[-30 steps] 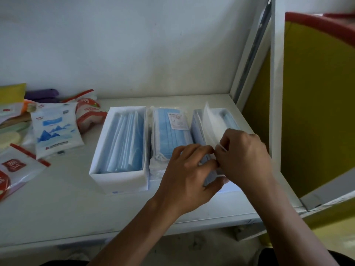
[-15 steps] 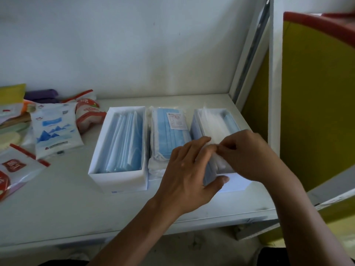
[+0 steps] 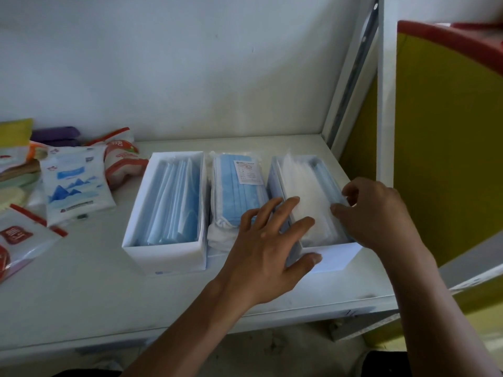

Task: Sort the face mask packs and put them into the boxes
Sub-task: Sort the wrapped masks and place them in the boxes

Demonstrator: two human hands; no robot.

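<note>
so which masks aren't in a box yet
The middle pack, with the white label: it lies on the table between the left box and the right box.

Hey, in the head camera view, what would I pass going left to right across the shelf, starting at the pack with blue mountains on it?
From the left: mountain pack → red-and-white pack → left box → loose mask pack → right box → yellow panel.
</note>
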